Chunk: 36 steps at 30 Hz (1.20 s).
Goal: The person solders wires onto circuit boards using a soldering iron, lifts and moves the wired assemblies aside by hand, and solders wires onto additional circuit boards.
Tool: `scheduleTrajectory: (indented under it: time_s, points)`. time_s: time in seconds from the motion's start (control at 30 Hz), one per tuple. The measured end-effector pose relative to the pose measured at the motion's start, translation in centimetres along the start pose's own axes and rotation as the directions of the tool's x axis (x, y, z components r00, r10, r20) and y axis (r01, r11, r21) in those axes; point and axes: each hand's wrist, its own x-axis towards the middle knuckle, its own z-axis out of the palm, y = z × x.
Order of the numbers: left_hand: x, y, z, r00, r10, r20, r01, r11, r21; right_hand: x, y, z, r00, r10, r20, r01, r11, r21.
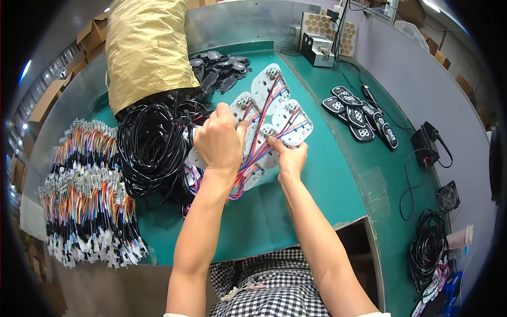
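Note:
In front of me several white rounded circuit boards lie in a cluster, with red, blue and black wires running across them toward the lower left. My right hand grips the near right edge of the cluster, thumb on top and the other fingers hidden beneath. Over the cluster's left side, my left hand is closed, knuckles up. What its fingers hold is hidden by the hand itself. Just left of it lies a big coil of black cables.
A yellow sack stands behind the coil, beside dark flat parts. Wire bundles with white connectors fill the left. Printed black pads, a metal box device, a black adapter and a small fan sit rightward.

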Motion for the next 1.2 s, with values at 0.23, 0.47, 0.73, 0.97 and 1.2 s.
scheduleTrajectory:
  time_s: [0.23,0.47,0.73,0.97,1.2]
  points:
    - [0.6,-0.2,1.1,0.996,0.083,-0.026,-0.083,0.996,0.022,-0.4,-0.5,0.0,0.993,0.048,-0.106,-0.064,0.987,-0.149]
    - [-2.6,2.8,4.8,0.863,0.491,-0.121,-0.464,0.864,0.195,0.7,1.3,1.5,0.983,-0.051,-0.175,0.025,0.989,-0.148]
    - [3.6,-6.6,2.5,0.916,0.161,0.368,-0.061,0.961,-0.269,-0.1,0.0,-3.8,0.884,0.254,0.394,-0.344,0.922,0.179]
    - [6.5,-11.2,4.2,0.711,0.191,0.676,0.025,0.955,-0.295,0.0,-0.1,-10.9,0.815,0.160,0.558,-0.295,0.942,0.160]
    - [8.7,-10.9,5.2,0.644,0.083,0.761,-0.227,0.970,0.086,1.5,-1.1,-12.7,0.790,0.038,0.612,-0.200,0.960,0.197]
